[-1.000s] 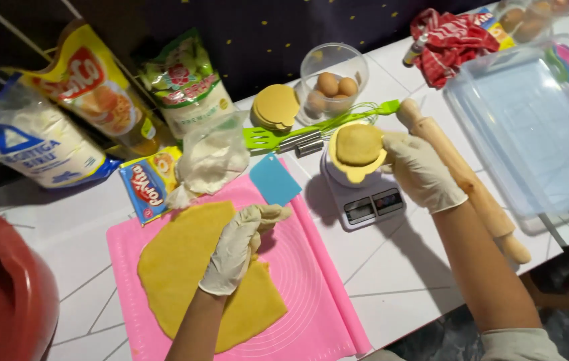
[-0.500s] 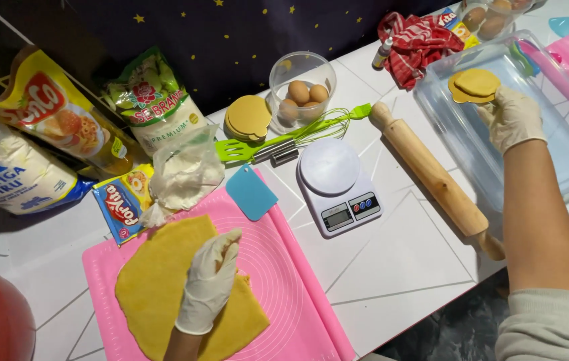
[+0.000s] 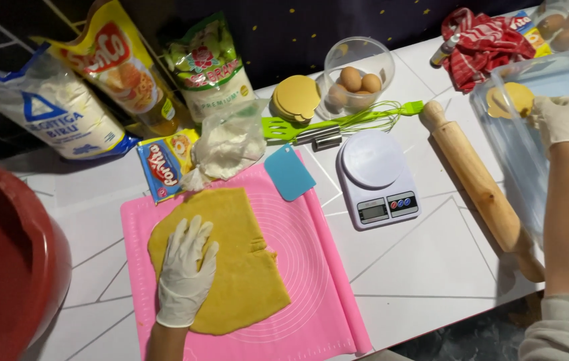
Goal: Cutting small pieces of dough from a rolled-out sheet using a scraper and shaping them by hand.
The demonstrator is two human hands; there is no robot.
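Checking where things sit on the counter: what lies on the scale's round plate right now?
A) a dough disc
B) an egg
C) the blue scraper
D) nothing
D: the scale plate is bare; the dough disc is at the right hand over the clear tray, the eggs sit in their bowl, and the scraper lies on the pink mat.

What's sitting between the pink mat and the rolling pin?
In the head view, a white kitchen scale stands between the pink mat and the rolling pin.
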